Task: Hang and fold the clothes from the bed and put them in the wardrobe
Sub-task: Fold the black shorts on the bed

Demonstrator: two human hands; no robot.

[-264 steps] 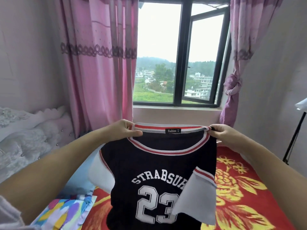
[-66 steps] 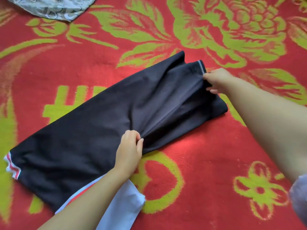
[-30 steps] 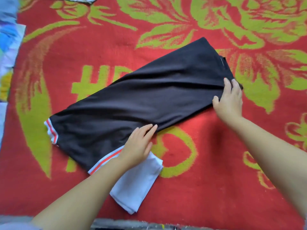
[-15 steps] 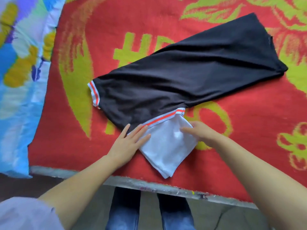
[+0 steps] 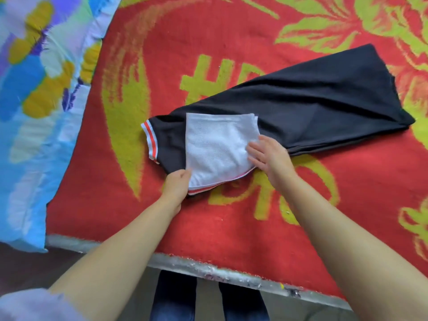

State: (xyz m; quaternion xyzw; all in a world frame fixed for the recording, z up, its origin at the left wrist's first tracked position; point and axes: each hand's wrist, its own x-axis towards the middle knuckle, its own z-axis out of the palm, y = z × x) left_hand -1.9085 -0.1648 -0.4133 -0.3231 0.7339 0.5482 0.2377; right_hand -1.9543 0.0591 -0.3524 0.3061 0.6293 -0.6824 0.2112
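Left hand (image 5: 177, 185) is closed at the near corner of the white sleeve (image 5: 217, 144), its thumb against the striped hem; how firmly it pinches the cloth cannot be told, as the fingers curl under the fabric. Right hand (image 5: 269, 154) lies flat and open, palm down, fingers spread across the right side of the same sleeve, gripping nothing.

Sleeve is folded over onto the black shirt (image 5: 312, 107) and lies on top of its near left part. A red and white striped band runs along the sleeve's near edge, just beside the left hand. Shirt is folded into a long strip, lying at a slant across the bed, its striped collar (image 5: 150, 140) at the left end and its hem toward the far right. Fabric shows shallow creases through the middle; no print is visible on the upturned face.

Shirt rests on a red blanket (image 5: 231, 216) with a yellow-green floral pattern, which covers the bed surface up to the near edge. A pale strip (image 5: 208, 269) runs along that near edge. To the left, well apart from the shirt, lies a blue sheet (image 5: 30, 112) with yellow, purple and white patches, overlapping the blanket's left side. Below the bed edge, the person's legs in dark jeans (image 5: 173, 297) are visible. A pale lilac sleeve (image 5: 27, 304) shows at the lower left corner.
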